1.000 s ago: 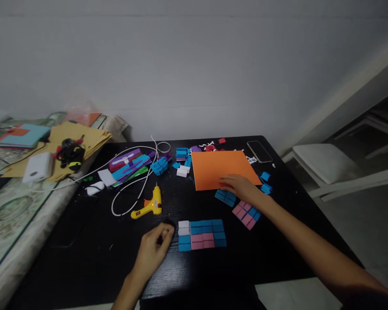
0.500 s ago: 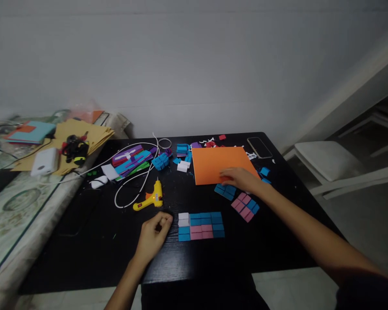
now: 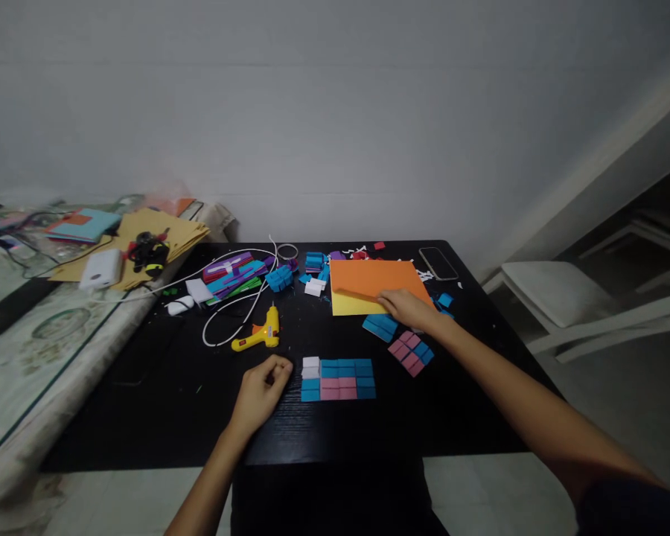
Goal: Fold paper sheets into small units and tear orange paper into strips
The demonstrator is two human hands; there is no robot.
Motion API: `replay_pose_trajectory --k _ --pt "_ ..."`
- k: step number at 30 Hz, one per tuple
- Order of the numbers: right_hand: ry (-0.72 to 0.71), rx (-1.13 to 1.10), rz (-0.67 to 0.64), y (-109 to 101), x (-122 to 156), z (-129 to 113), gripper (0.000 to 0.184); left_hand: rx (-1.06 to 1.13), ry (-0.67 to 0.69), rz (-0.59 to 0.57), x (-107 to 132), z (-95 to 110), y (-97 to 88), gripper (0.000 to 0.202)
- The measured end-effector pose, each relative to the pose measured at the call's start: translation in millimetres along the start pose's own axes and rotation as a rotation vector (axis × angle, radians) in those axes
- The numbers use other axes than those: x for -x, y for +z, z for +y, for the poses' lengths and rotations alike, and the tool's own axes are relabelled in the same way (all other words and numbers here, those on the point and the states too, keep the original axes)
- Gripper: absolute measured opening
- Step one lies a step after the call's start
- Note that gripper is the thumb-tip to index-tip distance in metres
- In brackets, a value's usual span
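My right hand point(image 3: 405, 307) grips the near edge of an orange sheet point(image 3: 375, 278) and lifts it, so a yellow sheet point(image 3: 353, 304) shows beneath. A blue folded piece point(image 3: 380, 327) and a pink and blue block group point(image 3: 410, 352) lie just in front of that hand. My left hand point(image 3: 260, 393) rests on the black table point(image 3: 145, 417) with fingers curled loosely, just left of a flat grid of blue, pink and white squares point(image 3: 338, 379). Whether it holds anything is not visible.
A yellow glue gun point(image 3: 258, 336) with a white cord point(image 3: 223, 327) lies left of centre. Coloured foam strips point(image 3: 230, 274), blue pieces point(image 3: 279, 278) and a phone point(image 3: 438, 263) sit at the back. A side surface holds brown envelopes point(image 3: 156, 234) and a white box point(image 3: 101, 269). A white chair point(image 3: 558, 286) stands right.
My right hand has raised the orange sheet's near edge, uncovering yellow paper below. The view shifted slightly; my left hand stayed beside the grid.
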State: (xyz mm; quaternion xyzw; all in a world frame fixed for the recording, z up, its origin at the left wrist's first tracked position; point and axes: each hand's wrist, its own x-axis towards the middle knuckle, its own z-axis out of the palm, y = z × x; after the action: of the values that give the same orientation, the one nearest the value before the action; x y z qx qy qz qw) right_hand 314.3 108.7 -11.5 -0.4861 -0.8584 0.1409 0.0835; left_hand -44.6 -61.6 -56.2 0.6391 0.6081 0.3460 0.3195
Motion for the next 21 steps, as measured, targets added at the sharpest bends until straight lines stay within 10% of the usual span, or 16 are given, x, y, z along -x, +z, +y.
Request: replay_pose_trajectory --k 14,21 --pt "0.109 -0.255 0.270 7.4 10.3 -9.4 0.019 0.050 0.010 -0.030 -3.1 -5.7 2.7 0.036" --pt "0.160 -0.419 0.611 -51.0 24.8 -43.9 0.026 0.129 -0.006 0.008 -1.7 2.0 -2.3 0.041"
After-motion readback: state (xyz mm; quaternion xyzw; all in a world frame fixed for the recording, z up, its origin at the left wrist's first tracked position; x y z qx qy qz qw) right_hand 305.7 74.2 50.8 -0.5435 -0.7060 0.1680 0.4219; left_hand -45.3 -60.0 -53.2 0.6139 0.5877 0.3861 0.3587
